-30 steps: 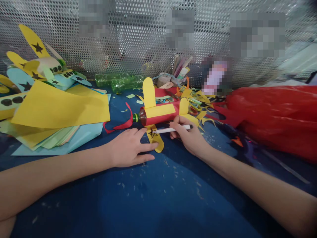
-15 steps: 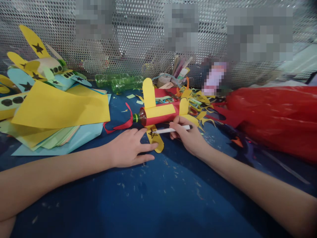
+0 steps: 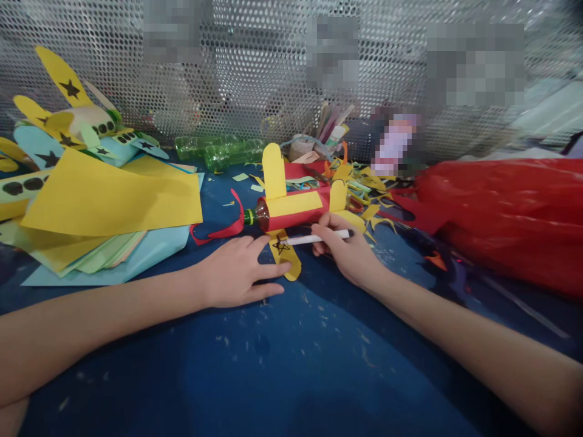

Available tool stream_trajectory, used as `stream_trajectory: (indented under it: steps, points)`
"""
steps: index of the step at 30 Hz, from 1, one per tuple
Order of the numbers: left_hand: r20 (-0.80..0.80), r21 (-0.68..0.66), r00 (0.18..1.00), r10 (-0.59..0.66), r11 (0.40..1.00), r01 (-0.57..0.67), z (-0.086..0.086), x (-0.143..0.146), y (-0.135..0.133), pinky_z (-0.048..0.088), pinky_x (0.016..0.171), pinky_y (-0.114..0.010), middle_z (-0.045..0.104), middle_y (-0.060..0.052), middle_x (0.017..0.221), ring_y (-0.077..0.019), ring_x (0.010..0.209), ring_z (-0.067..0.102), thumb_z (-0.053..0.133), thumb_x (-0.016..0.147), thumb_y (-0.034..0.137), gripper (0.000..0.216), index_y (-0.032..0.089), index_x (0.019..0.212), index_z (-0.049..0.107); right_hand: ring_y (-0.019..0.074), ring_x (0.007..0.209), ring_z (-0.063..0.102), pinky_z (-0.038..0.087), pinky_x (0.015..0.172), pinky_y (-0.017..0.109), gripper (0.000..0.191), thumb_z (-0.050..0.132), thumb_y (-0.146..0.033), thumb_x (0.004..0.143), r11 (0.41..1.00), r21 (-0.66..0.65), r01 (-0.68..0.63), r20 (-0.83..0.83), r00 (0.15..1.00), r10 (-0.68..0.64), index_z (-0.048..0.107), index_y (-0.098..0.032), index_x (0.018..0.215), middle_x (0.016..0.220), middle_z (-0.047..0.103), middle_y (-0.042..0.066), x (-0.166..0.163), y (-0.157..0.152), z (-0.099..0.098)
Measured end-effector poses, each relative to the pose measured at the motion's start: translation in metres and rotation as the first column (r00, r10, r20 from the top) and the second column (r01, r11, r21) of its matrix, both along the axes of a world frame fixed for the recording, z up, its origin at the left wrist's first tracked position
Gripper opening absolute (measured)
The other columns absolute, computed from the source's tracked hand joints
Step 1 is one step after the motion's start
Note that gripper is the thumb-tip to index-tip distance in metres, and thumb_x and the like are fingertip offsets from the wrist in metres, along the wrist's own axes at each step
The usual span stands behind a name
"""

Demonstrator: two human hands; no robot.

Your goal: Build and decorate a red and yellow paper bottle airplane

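Observation:
A bottle airplane [image 3: 298,209], wrapped in red and yellow paper, lies on its side on the blue table, with its green neck pointing left. Its near yellow wing [image 3: 291,261] bears a black outlined star [image 3: 282,246]. My left hand [image 3: 239,270] lies palm down with fingers spread, two of them touching that wing. Pinched in my right hand [image 3: 348,249] is a white marker [image 3: 314,238], its tip at the star. A red paper propeller [image 3: 230,229] sits in front of the bottle neck.
Yellow and pale paper sheets [image 3: 113,200] are stacked at left, before finished paper planes [image 3: 91,124]. Green bottles [image 3: 223,152] lie at the back by a perforated metal screen [image 3: 255,60]. Yellow scraps [image 3: 371,182] and a red plastic bag [image 3: 505,218] are at right.
Both hands and the airplane stay in almost the same place. The marker tip shifts very slightly at the star.

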State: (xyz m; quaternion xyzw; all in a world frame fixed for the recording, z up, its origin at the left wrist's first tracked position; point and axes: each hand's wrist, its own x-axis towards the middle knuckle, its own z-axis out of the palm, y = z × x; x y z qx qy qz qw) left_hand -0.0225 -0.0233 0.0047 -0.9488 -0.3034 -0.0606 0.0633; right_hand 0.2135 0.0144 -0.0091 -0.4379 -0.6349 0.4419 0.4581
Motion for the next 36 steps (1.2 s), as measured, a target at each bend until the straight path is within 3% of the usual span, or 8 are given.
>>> stream_trajectory:
  steps: [12,36]
  points:
    - [0.017,-0.012,1.000,-0.005,1.000,0.006,-0.0003,-0.0003,-0.0001,0.049,0.082,-0.044,0.050,-0.019,0.132,-0.0276,0.096,0.058,0.027,0.098,0.055,0.052,0.032,0.133,0.058,0.0096,0.048,0.045,0.033,0.049,0.025,0.033,0.061,-0.038,0.089,1.000,0.018,-0.009,0.087,0.996,0.008,0.047,-0.022,0.065,0.050,0.056,-0.005,-0.0008,-0.0012,0.0009]
    - [-0.006,-0.014,1.000,0.005,1.000,-0.005,0.0011,0.0004,-0.0007,0.049,0.080,-0.044,0.053,-0.018,0.128,-0.0263,0.091,0.058,0.025,0.098,0.056,0.053,0.033,0.132,0.059,0.0098,0.046,0.046,0.035,0.047,0.025,0.032,0.063,-0.036,0.086,1.000,-0.006,-0.006,0.003,1.000,0.006,0.047,-0.022,0.063,0.048,0.052,-0.005,-0.0025,-0.0019,0.0018]
